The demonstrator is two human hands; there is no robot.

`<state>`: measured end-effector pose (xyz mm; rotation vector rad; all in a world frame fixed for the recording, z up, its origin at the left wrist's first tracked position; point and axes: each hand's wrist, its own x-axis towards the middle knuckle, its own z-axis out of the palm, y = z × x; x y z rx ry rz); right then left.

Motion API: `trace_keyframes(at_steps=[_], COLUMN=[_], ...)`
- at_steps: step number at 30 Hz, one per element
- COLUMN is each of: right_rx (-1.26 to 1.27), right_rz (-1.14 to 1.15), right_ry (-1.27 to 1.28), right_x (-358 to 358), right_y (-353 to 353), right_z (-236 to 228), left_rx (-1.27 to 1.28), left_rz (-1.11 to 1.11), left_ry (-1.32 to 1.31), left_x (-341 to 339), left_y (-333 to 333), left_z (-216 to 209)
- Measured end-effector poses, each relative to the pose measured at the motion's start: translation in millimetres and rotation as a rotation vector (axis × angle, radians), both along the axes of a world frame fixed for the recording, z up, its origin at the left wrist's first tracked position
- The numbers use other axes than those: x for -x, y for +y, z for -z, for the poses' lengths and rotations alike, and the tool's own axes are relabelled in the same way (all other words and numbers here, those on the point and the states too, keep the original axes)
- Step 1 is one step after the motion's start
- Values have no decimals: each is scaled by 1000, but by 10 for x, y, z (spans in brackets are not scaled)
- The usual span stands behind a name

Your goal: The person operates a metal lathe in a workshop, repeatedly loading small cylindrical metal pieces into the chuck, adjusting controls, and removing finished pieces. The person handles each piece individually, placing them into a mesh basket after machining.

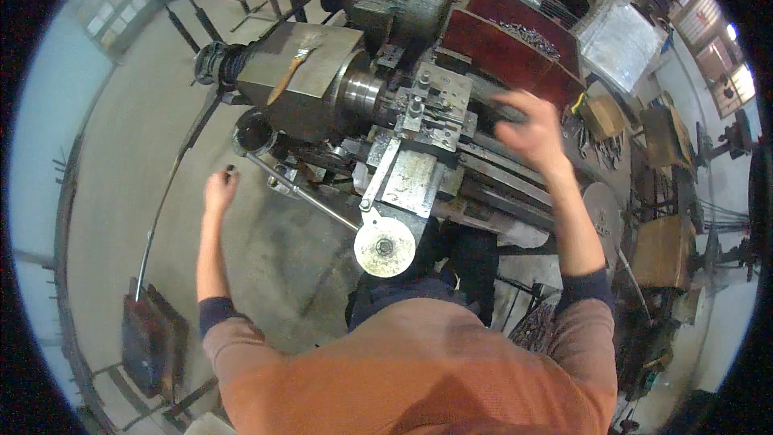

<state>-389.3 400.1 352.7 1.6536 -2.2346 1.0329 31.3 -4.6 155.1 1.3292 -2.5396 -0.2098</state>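
At the left, my left hand (219, 191) is closed beside the lathe, with a small dark knob-like end showing at its fingertips; what it belongs to is hidden. My right hand (530, 130) hovers over the right side of the lathe bed, slightly blurred, thumb and fingers apart, nothing seen between them. Left of it sits the steel tool post block (439, 101) on the cross slide. The round, shiny spindle nose (364, 95) faces that block. Toward me are a flat metal plate (409, 183) and a pale, worn round disc (385, 247). A long metal rod (306, 193) slopes toward the disc.
A wooden-handled brush (287, 78) lies on the headstock cover (322, 39). Behind stand a finned motor (400, 10) and a dark red tray (511, 52) holding many small metal parts. Clear plastic (618, 42) and a cardboard box (602, 118) sit at right. A pedal-like block (143, 342) stands lower left.
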Motion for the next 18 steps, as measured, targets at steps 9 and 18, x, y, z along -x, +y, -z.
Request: trace_keyframes(at_steps=[9, 18], right_rx=[-411, -473], right_rz=[-122, -64], right_ry=[102, 88], right_x=[-357, -374], right_y=[-1534, -1619], right_z=[131, 306], left_rx=[186, 156], left_rz=[-417, -496], left_ry=[-104, -218], left_x=[-1462, -1466], left_y=[-213, -358], left_z=[-852, -649])
